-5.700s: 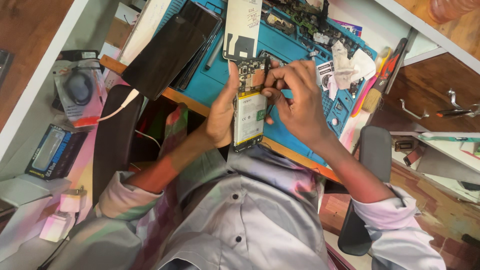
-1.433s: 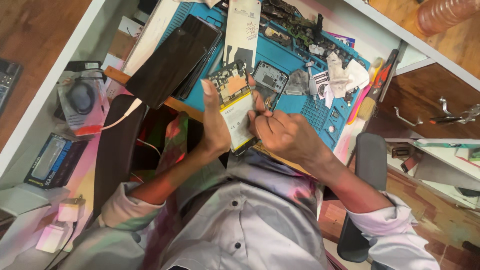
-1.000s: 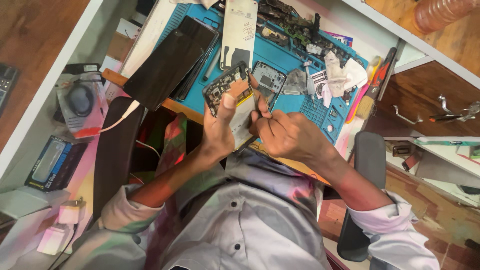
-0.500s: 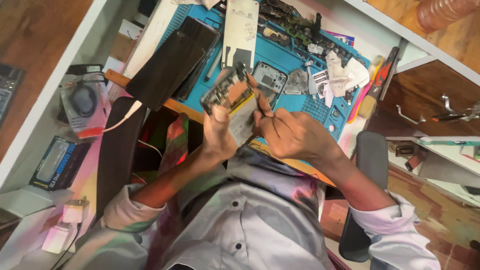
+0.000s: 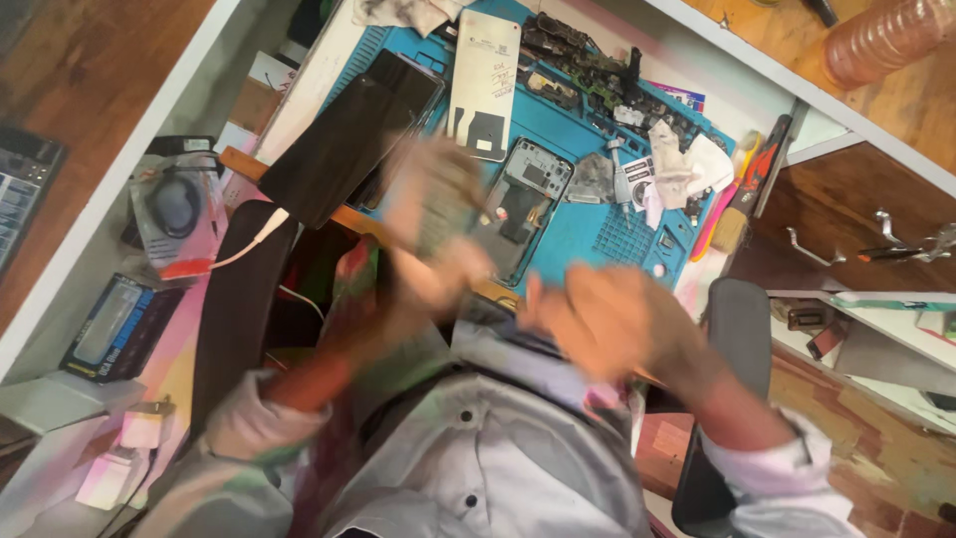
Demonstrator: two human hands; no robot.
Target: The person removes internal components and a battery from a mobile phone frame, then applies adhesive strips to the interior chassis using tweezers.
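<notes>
Mid-repair over the blue rubber mat (image 5: pixel 597 239) on the worktop. Left hand (image 5: pixel 433 214) maybe gripping a phone part, too blurry. Right hand (image 5: pixel 607 319) blurred, grip unclear. Steadying needed next.

Blurred left hand (image 5: pixel 433 214) grips a phone part (image 5: pixel 443 199) above the blue mat (image 5: pixel 588 234); right hand (image 5: pixel 607 319) apart.

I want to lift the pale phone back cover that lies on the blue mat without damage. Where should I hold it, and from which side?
Probably pinch the pale back cover across its two long edges near the middle, coming from above. It lies flat on the blue mat, a thin panel, so only the edges offer purchase. The black phone lies close to one long edge, so approach from the freer mat side.
</notes>
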